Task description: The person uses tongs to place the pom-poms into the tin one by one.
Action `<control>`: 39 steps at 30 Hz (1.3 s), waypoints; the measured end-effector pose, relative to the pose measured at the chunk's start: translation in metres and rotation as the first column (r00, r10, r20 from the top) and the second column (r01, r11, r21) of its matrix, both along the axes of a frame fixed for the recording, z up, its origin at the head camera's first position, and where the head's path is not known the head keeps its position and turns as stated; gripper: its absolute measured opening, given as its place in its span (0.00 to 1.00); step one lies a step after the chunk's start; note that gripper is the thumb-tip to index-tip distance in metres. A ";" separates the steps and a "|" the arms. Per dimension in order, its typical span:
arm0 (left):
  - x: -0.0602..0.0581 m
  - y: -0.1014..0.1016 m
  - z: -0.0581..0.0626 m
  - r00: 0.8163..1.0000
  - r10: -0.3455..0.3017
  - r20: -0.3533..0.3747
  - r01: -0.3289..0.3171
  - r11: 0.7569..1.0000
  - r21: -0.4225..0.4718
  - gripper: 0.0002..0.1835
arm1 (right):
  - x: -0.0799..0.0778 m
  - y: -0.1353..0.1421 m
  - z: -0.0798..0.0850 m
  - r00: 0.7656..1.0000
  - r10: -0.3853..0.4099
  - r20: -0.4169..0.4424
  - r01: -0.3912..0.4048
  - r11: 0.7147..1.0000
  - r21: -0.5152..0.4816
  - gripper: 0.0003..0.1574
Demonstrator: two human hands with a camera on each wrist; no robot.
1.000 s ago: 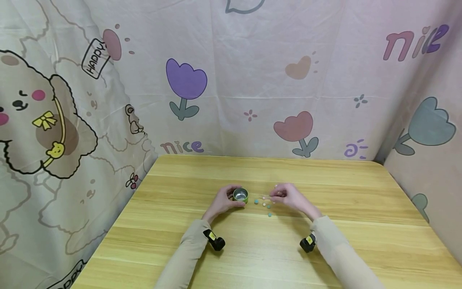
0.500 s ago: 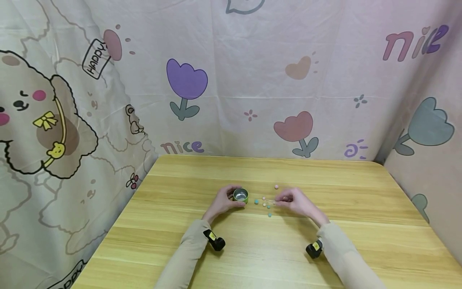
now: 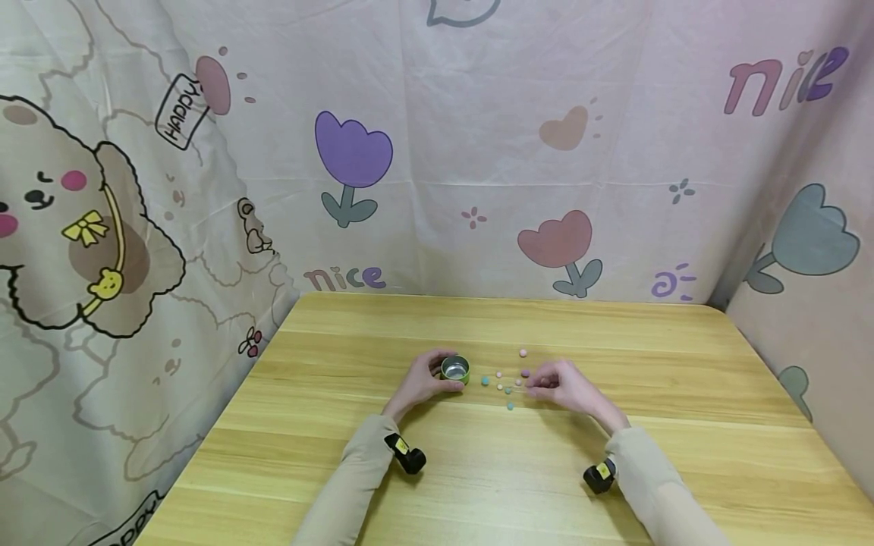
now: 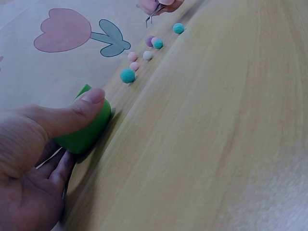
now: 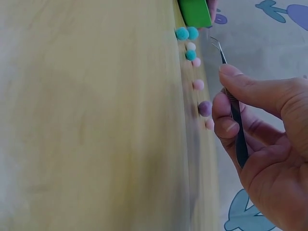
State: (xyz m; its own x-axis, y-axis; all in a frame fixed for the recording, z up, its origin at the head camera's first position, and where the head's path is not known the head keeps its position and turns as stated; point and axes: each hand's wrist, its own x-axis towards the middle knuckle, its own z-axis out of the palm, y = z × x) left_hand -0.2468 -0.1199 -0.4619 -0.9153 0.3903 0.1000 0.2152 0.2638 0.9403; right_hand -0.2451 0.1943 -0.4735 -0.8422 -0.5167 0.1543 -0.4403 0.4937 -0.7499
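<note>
Gripping green tin (image 4: 90, 132) upright on tabletop (image 3: 437, 485) with left hand (image 3: 425, 379), curling thumb and fingers round it. Pinching dark tweezers (image 5: 238, 130) between thumb and fingers of right hand (image 3: 561, 384), pointing slightly parted tips leftward near balls. Seeing three teal balls (image 3: 485, 381), three pink balls (image 3: 523, 353), one white ball (image 3: 500, 387), one purple ball (image 3: 525, 373) on tabletop between hands. Having purple just beside right fingers, biggest teal nearest tin. Wearing beige sleeves (image 3: 353, 462).

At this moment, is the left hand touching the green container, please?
Touching. The left wrist view shows it: the left hand has its thumb laid on the side of the green container.
</note>
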 end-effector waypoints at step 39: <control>0.001 -0.001 0.001 1.000 0.001 -0.005 -0.001 1.000 -0.013 0.33 | 0.007 0.003 -0.002 0.994 0.067 0.091 -0.072 0.996 0.052 0.06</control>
State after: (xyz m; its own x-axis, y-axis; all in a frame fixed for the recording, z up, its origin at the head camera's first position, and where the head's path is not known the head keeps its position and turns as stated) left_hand -0.2457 -0.1207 -0.4613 -0.9152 0.3907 0.0993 0.2196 0.2766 0.9356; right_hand -0.2383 0.1968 -0.4755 -0.8130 -0.5802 0.0499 -0.4076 0.5059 -0.7602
